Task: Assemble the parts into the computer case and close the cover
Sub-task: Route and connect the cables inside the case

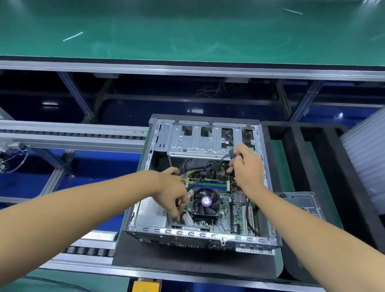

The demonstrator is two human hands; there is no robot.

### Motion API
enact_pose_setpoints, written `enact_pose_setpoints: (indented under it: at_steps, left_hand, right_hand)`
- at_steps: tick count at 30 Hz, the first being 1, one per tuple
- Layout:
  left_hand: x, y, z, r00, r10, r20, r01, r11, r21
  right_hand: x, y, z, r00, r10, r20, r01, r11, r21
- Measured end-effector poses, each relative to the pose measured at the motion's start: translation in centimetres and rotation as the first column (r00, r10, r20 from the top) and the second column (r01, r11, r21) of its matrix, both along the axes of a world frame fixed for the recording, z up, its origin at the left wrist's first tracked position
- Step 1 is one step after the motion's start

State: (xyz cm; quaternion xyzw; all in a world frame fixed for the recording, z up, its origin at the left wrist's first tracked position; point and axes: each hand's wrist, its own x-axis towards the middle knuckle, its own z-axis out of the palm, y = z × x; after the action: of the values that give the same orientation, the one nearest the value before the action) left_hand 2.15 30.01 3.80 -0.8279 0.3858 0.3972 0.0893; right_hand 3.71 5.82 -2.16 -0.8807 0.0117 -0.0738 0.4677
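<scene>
My forearms reach into the open computer case (266, 185). My left hand (172, 196) pinches wiring; my right hand (246, 166) grips a connector (231, 153). Tugging could snag cables on the fan (205, 203).

Both forearms bare; sleeves, if any, unseen

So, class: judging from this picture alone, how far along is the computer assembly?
Done: the motherboard and fan sit inside the open case. In hand: the right hand pinches a cable connector under the drive cage, and the left hand reaches among the wires beside the fan. Left: finish the cabling and close the cover, which is still off.
</scene>
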Motion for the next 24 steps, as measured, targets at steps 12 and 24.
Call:
enact_pose_setpoints:
  at_steps: [12, 24]
  left_hand:
    - [2.7, 2.5, 5.1, 0.697, 0.692, -0.191, -0.541, 0.331, -0.773]
    - [0.4, 0.4, 0.5, 0.083, 0.388, -0.918, -0.827, -0.487, -0.281]
  right_hand:
    - [0.8, -0.4, 1.7, 0.979, 0.181, -0.096, -0.201, 0.941, -0.273]
    - [0.1, -0.6, 0.9, 0.386, 0.776, -0.498, -0.802, 0.015, -0.597]
